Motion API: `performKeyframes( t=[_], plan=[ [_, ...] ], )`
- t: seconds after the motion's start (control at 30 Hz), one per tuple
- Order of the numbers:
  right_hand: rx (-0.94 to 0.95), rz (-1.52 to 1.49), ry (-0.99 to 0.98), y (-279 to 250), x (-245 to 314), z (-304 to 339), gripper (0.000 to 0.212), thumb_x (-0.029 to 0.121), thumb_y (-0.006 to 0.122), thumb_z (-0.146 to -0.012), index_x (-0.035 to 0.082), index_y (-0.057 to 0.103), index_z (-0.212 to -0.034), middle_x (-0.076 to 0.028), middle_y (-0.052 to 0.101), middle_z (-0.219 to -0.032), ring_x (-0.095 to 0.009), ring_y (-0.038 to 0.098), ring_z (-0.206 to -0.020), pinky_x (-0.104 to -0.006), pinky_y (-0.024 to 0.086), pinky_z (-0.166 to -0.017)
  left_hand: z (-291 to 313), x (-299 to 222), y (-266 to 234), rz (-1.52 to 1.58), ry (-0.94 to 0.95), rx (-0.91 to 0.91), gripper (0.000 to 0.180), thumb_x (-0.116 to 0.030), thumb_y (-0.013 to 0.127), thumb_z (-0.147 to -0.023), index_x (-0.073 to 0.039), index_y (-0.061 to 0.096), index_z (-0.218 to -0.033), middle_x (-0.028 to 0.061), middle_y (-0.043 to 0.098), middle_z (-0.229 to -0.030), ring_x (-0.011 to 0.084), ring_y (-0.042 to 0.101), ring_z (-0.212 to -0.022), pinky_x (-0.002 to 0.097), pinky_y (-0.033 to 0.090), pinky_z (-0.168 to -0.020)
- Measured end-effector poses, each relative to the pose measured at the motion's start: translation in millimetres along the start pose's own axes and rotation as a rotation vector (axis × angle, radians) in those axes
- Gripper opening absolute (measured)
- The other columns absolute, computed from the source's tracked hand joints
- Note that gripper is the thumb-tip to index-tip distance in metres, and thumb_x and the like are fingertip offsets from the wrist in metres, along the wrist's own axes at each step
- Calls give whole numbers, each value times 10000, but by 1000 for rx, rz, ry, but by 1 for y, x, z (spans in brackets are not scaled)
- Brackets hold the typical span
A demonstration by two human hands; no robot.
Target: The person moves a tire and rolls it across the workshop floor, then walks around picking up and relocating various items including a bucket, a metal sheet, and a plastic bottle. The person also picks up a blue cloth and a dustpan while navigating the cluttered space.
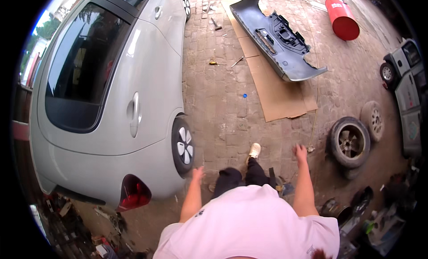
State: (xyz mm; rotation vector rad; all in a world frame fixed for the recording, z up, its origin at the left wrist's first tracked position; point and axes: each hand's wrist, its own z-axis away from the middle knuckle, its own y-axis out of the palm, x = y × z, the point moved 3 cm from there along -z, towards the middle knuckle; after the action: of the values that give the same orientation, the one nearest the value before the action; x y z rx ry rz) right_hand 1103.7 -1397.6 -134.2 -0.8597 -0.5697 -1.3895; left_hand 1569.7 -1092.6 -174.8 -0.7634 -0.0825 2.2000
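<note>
My left hand (199, 171) hangs beside the rear wheel (183, 145) of a light grey car (154, 80), holding nothing, its fingers apart. On the other side, my right hand (301, 152) is out over the brick paving with loosely spread fingers and nothing in them. The closest things to it are a pair of loose wheels. Ahead of me a grey bumper cover (292, 65) lies with its inner side up on a flattened cardboard sheet (278, 98). One foot in a pale clog (254, 150) is stepped forward.
A hammer (216, 24), a yellow-handled screwdriver (217, 63) and a slim metal tool (237, 61) lie on the paving, near a small blue cap (244, 96). Two wheels (350, 142) (372, 121), a red drum (345, 22) and another vehicle (408, 89) stand right. Clutter lines both lower corners.
</note>
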Motion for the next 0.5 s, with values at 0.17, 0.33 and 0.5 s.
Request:
performKeyframes(
  t=[0.17,0.33,0.5],
  plan=[
    [150,-1,-408,80,239,-112,235,158,506,-821,-24,531,-966,-83,597,-838,-119,558,-733,-217,433,-629,-11,-82,41,133,65,-38,417,-189,524,-770,41,390,-1091,132,467,-1054,269,510,-894,356,457,-719],
    [306,72,-386,173,317,-188,223,167,525,-810,-22,543,-928,-63,593,-792,-104,548,-701,-213,424,-616,-45,-125,64,110,-188,-219,516,-177,535,-745,34,323,-1166,181,417,-1117,341,495,-928,396,469,-708],
    [230,391,-358,230,284,-275,191,187,546,-789,7,529,-729,-27,543,-640,-78,475,-564,-233,380,-497,-121,-197,65,13,-313,-375,328,-172,561,-682,41,497,-922,110,509,-696,229,502,-562,375,420,-493]
  ],
)
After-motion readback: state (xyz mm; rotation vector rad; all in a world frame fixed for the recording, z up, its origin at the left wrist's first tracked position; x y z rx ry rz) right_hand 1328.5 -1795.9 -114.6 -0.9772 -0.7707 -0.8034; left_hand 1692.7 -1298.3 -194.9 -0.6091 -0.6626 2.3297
